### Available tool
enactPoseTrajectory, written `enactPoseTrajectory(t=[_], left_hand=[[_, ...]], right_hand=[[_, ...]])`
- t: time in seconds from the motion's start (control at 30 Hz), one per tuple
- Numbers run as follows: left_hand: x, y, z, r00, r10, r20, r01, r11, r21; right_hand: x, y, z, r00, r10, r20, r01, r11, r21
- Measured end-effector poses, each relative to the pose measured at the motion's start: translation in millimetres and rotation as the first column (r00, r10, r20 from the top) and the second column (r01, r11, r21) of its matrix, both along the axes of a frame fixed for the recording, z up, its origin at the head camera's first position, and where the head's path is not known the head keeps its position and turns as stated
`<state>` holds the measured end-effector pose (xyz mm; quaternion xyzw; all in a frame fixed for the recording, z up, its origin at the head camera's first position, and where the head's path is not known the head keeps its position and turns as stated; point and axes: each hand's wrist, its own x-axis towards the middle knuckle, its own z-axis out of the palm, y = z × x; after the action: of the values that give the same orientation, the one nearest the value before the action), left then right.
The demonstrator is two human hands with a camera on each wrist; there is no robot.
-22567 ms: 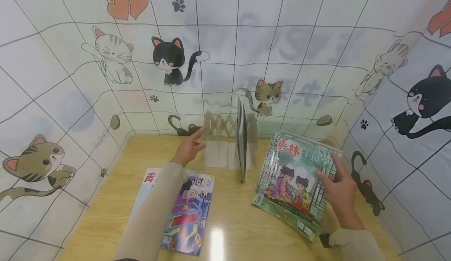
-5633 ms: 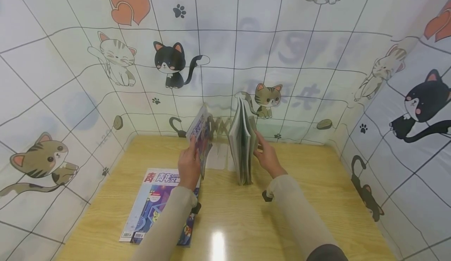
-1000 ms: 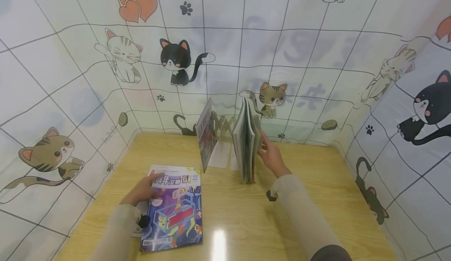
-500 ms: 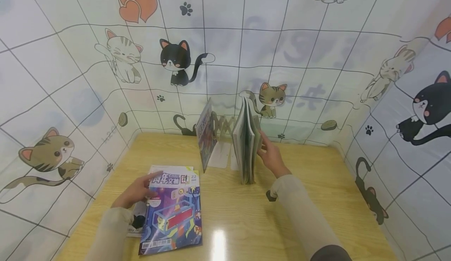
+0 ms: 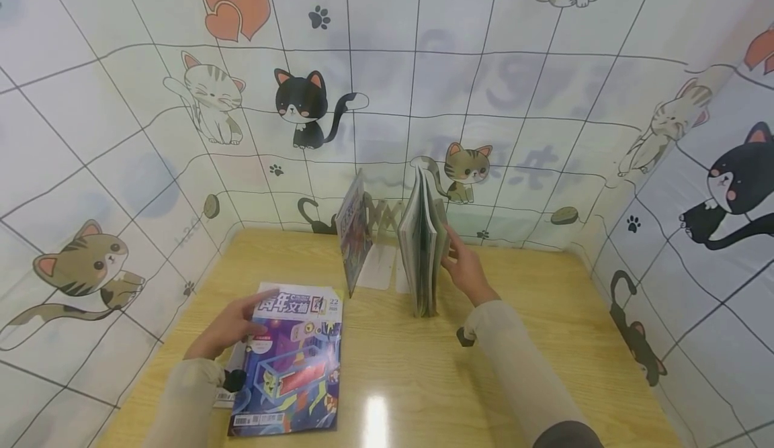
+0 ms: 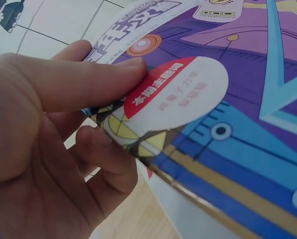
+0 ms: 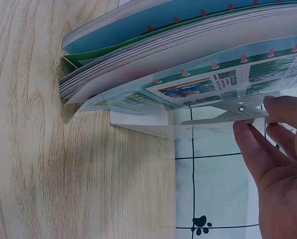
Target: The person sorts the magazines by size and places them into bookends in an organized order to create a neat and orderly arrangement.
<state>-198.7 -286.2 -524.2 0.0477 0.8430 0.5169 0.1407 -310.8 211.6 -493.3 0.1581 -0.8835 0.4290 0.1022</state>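
My left hand [image 5: 226,324] pinches the left edge of a purple-and-blue magazine [image 5: 290,367], thumb on the cover and fingers curled underneath, as the left wrist view shows. Another magazine [image 5: 225,396] shows partly beneath it. At the back stands an expanding bookend [image 5: 377,266] with a lattice behind and pale base plates. Several magazines [image 5: 420,253] stand upright at its right side, their pages slightly fanned. My right hand [image 5: 468,272] grips the bookend's right end plate [image 7: 143,129] between thumb and fingers. One magazine [image 5: 353,236] leans upright at the bookend's left end.
The wooden table [image 5: 514,381] meets a cat-patterned cloth wall [image 5: 387,85] at the back and both sides. A gap separates the leaning magazine from the standing group.
Over the last second my left hand shifts slightly left with the purple magazine. Earlier, it let go of the magazine now leaning at the bookend's left. My right hand keeps its place.
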Motion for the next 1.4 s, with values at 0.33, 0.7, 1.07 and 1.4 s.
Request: enactPoseTrajectory(t=[0.33, 0.7, 1.07, 1.4], left_hand=[[1.7, 7.2, 14.6, 1.000, 0.016, 0.026, -0.016, 1.000, 0.011], [-0.6, 23.5, 29.1, 0.998, -0.018, -0.057, 0.017, 1.000, -0.026], [-5.5, 33.8, 36.2, 0.991, -0.019, -0.129, 0.015, 0.999, -0.038], [-9.8, 44.0, 41.6, 0.982, -0.018, -0.187, 0.008, 0.998, -0.056]], right_hand=[[-0.1, -0.4, 0.9, 1.000, 0.002, -0.019, -0.002, 1.000, 0.009], [1.9, 0.4, 1.6, 1.000, -0.004, -0.024, 0.004, 1.000, -0.003], [0.5, 0.2, -2.8, 1.000, -0.008, -0.027, 0.008, 1.000, 0.018], [1.9, 2.1, -2.7, 0.999, -0.015, -0.032, 0.016, 1.000, 0.027]])
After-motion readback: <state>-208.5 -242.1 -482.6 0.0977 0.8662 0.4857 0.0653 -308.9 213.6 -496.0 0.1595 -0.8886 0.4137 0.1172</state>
